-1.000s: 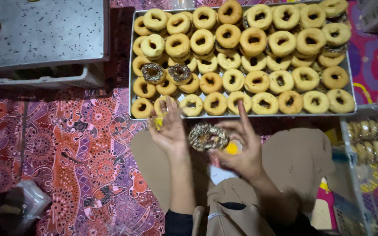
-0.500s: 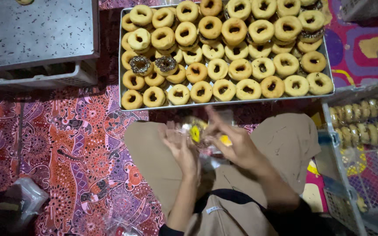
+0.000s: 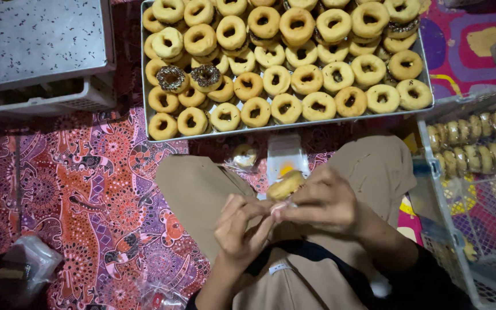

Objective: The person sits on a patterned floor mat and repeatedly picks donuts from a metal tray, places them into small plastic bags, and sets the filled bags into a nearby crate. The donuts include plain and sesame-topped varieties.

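A golden doughnut [image 3: 285,185] in thin clear wrap sits between my hands, over my lap in tan trousers. My right hand [image 3: 322,201] grips it from the right with fingers curled around it. My left hand [image 3: 239,229] pinches the wrap just below and left of it. Ahead of my knees lies a large metal tray [image 3: 144,115] packed with plain ring doughnuts; two of them [image 3: 189,77] near its left side carry dark chocolate topping. A wrapped doughnut [image 3: 244,155] and a clear bag [image 3: 285,152] lie on the floor between tray and lap.
A grey metal-topped crate [image 3: 35,51] stands at the upper left. At the right a white plastic crate [image 3: 431,172] holds a row of wrapped doughnuts [image 3: 472,149]. A patterned red mat [image 3: 87,195] covers the floor; crumpled plastic bags [image 3: 24,267] lie at lower left.
My hands dropped from in front of the tray toward my lap and closed together. The chocolate-topped doughnut held up earlier is gone; a plain wrapped one sits in them now.
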